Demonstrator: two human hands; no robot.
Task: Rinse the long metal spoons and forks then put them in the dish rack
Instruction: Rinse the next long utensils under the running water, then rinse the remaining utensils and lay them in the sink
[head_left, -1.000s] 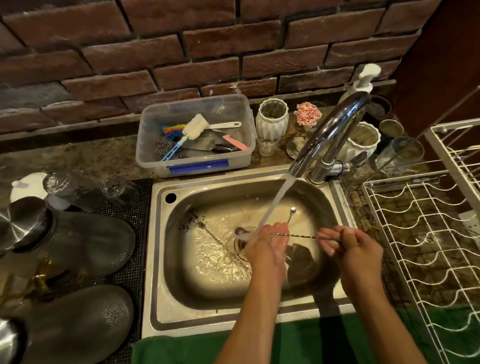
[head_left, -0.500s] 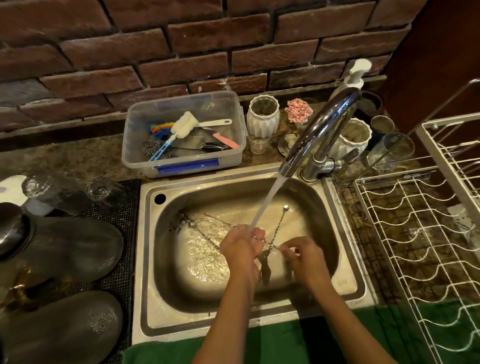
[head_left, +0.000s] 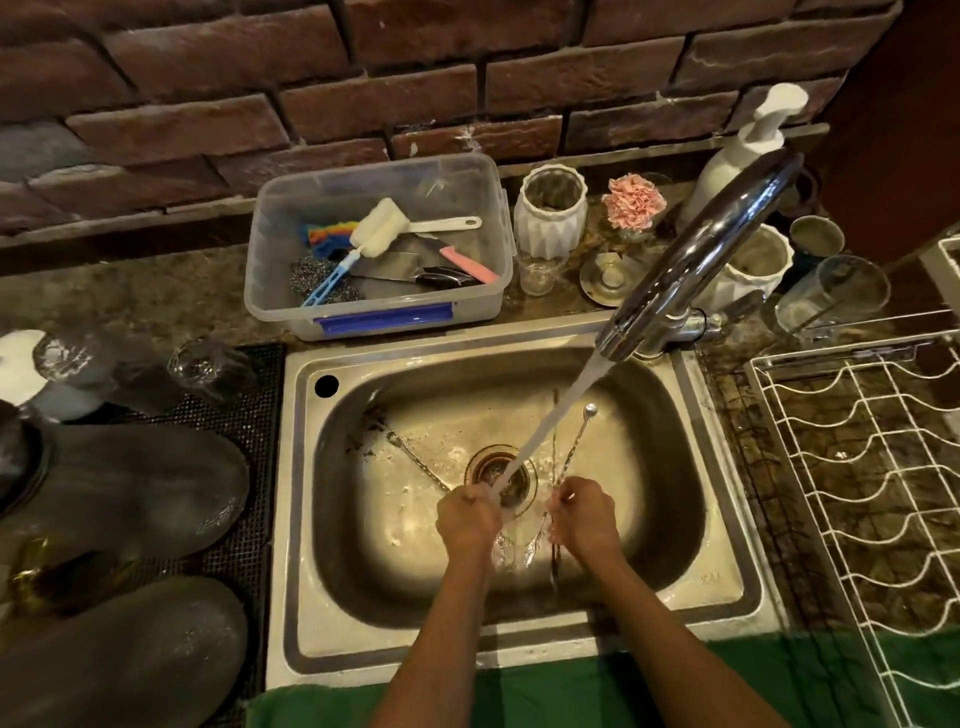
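Both hands are low in the steel sink (head_left: 727, 582) near the drain. My right hand (head_left: 584, 514) grips a bunch of long metal spoons and forks (head_left: 574, 447) by their thin twisted handles. One spoon tip points up towards the back, and the other ends hang below the hand. My left hand (head_left: 467, 519) is a closed fist just left of them, right under the running water (head_left: 550, 421); I see nothing clearly held in it. Another long spoon (head_left: 415, 460) lies on the sink floor to the left. The white wire dish rack (head_left: 857, 467) stands to the right, with nothing in the part I see.
The chrome faucet (head_left: 701, 260) arches over the sink from the back right. A clear plastic tub (head_left: 374, 312) of brushes and scourers sits behind the sink, with white jars, glasses and a soap pump beside it. On the left mat lie glasses and dark upturned bowls (head_left: 135, 488).
My right hand moved left from the sink's right side to beside my left hand. The utensils turned from lying across to pointing front to back.
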